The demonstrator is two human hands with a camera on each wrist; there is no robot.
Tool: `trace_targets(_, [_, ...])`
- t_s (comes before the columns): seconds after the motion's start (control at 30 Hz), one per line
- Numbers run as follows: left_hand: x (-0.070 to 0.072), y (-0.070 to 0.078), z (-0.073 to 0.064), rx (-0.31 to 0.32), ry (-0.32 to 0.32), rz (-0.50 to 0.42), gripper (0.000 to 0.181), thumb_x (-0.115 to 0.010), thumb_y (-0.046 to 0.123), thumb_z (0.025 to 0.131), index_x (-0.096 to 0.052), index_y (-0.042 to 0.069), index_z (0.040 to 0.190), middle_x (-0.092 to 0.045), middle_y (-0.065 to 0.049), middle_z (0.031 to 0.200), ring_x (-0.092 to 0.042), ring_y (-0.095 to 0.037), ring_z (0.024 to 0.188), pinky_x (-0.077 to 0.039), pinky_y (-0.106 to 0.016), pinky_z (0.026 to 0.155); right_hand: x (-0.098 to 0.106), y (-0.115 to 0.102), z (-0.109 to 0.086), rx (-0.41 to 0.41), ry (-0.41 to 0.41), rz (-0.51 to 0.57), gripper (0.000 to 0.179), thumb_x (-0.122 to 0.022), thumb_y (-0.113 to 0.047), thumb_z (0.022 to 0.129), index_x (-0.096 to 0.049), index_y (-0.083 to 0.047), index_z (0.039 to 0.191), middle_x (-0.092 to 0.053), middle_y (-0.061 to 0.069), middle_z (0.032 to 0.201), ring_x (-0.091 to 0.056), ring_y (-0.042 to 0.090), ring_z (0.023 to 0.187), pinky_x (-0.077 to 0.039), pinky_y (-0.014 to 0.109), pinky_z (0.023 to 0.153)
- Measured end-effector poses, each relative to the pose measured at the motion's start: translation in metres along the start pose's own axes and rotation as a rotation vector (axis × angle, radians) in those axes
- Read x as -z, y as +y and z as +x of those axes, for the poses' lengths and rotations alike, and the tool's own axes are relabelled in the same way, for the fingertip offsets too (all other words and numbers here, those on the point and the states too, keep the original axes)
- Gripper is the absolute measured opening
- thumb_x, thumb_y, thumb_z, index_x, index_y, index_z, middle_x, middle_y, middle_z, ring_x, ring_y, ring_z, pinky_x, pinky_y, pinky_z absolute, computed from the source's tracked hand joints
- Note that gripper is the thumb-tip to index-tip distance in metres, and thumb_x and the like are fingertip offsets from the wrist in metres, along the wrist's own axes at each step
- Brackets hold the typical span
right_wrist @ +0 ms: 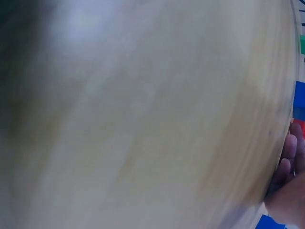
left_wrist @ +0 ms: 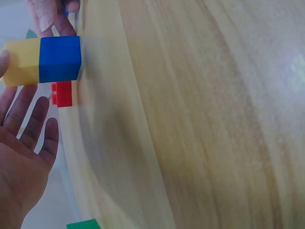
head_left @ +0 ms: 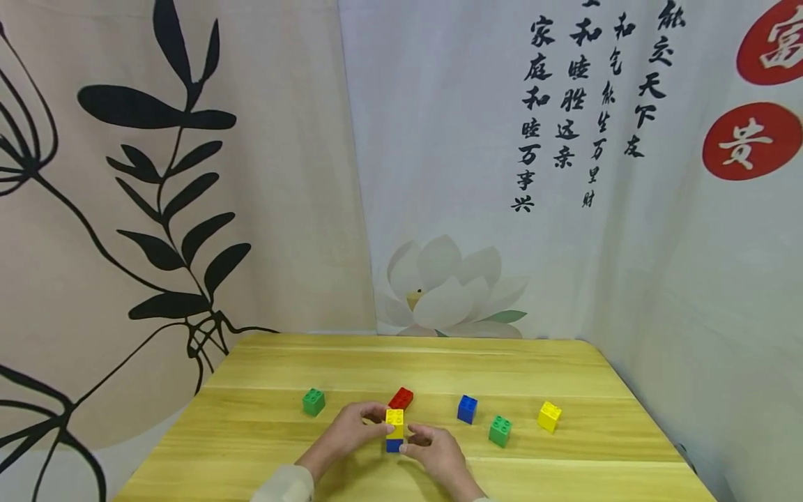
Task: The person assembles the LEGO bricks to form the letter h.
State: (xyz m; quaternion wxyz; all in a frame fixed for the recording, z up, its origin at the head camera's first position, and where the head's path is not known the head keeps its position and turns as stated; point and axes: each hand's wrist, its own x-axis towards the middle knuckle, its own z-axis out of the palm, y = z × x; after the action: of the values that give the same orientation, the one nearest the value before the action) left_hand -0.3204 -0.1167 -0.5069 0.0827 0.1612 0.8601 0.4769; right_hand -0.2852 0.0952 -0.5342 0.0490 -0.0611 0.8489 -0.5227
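Note:
In the head view my left hand (head_left: pixel 356 427) pinches a yellow toy brick (head_left: pixel 394 424) between thumb and fingers. Directly under it sits a blue brick (head_left: pixel 394 445), the two making a small upright stack. The left wrist view shows the same yellow brick (left_wrist: pixel 21 62) and blue brick (left_wrist: pixel 60 59), with the left fingers (left_wrist: pixel 33 121) spread beside them. My right hand (head_left: pixel 438 457) is at the right side of the stack, fingers loosely bent, thumb tip right by the blue brick. A red brick (head_left: pixel 401 398) lies just behind the stack.
On the wooden table (head_left: pixel 251 453), a green brick (head_left: pixel 314 402) stands to the left. Another blue brick (head_left: pixel 467 409), a second green brick (head_left: pixel 500 431) and another yellow brick (head_left: pixel 549 416) are spread out on the right. A printed cloth (head_left: pixel 301 174) hangs behind the table.

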Motion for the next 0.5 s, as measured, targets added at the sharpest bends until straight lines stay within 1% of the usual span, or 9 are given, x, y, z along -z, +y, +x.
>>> trace_targets(0.13, [0.0018,-0.0005,0.0,-0.015,0.004,0.013,0.034,-0.073,0.04,0.087,-0.07,0.018,0.112,-0.068,0.0,0.104,-0.057,-0.018,0.099,-0.048,-0.035,0.079,0.0003,-0.0011,-0.001,-0.001,-0.004,0.0,0.05,-0.077,-0.034,0.084,-0.066,-0.009,0.126,-0.073,0.006,0.109,-0.067,0.022,0.099,-0.056,0.042,0.079])
trace_targets(0.37, [0.0031,-0.0008,0.0006,0.008,0.003,0.007,0.039,-0.074,0.04,0.086,-0.069,0.016,0.116,-0.068,-0.001,0.107,-0.058,-0.02,0.101,-0.049,-0.037,0.081,0.0004,-0.0024,-0.0016,-0.009,-0.002,-0.002,0.049,-0.078,-0.032,0.084,-0.066,-0.01,0.126,-0.073,0.007,0.109,-0.067,0.023,0.099,-0.055,0.043,0.08])
trace_targets(0.5, [0.0033,-0.0019,0.0007,0.017,0.007,0.01,0.042,-0.075,0.042,0.085,-0.068,0.017,0.118,-0.068,0.0,0.11,-0.058,-0.019,0.102,-0.049,-0.04,0.083,0.0004,-0.0026,-0.002,-0.01,-0.004,0.008,0.05,-0.078,-0.032,0.084,-0.066,-0.009,0.126,-0.073,0.008,0.11,-0.067,0.023,0.1,-0.056,0.042,0.08])
